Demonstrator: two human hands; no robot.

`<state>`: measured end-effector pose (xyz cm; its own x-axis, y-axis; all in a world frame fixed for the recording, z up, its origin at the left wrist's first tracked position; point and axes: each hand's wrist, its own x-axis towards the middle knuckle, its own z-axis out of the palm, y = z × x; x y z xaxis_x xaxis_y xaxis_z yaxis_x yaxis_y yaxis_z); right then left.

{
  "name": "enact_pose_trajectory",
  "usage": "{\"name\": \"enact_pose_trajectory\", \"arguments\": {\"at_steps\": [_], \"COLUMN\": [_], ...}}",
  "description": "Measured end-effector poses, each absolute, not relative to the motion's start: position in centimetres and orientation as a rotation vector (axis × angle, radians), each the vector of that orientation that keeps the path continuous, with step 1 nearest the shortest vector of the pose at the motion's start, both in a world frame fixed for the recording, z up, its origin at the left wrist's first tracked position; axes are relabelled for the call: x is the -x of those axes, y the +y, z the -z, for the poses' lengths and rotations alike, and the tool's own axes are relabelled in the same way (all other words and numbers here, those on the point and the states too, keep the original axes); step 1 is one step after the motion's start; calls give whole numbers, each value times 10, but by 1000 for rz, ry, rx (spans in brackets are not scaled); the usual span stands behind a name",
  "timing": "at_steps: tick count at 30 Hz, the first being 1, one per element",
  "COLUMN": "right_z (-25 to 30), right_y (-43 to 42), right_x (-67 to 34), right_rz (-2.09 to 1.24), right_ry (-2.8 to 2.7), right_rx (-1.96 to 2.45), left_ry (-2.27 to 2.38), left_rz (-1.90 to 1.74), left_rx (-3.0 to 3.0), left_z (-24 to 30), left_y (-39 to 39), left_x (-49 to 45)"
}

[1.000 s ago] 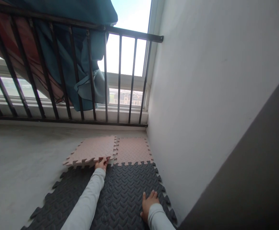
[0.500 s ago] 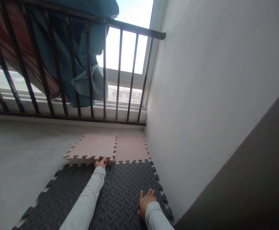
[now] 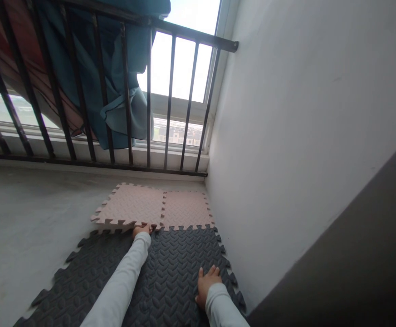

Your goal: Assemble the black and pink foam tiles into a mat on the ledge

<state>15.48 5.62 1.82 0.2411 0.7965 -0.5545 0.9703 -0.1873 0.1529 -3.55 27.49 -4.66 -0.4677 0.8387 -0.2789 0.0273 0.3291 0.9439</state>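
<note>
My left hand (image 3: 142, 230) is closed on the near edge of the left pink foam mat tile (image 3: 133, 204), close to its right corner. That edge is lifted a little above the black foam mat (image 3: 180, 259), and some of my fingers are hidden under it. The right pink tile (image 3: 186, 209) lies flat beside it, against the seam, with its near edge along the black mat. Resting on the black mat near the wall, my right hand (image 3: 207, 285) has its fingers spread and holds nothing.
A white wall (image 3: 286, 136) rises along the right side of the mats. Beyond the pink tiles runs a black metal railing (image 3: 170, 100) before a window, with blue and reddish cloth (image 3: 116, 91) hanging behind it. Grey concrete floor (image 3: 21, 227) extends to the left.
The far left corner of the left pink tile sits slightly higher in view. My left hand keeps its hold on the near edge, and my right hand stays put.
</note>
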Motion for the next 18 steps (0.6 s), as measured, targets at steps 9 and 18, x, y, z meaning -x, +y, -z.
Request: {"name": "enact_pose_trajectory", "arguments": {"at_steps": [9,18], "right_z": [-12,-9], "right_y": [57,57], "right_x": [-157,-157], "right_rz": [491,475], "right_ry": [1607,1627], "right_rx": [-2084,-2079], "left_ry": [2108,2104], "left_rz": [-553,-214], "left_rx": [-1407,-2165], "left_z": [31,20], "left_y": [268,239], "left_x": [67,29]}}
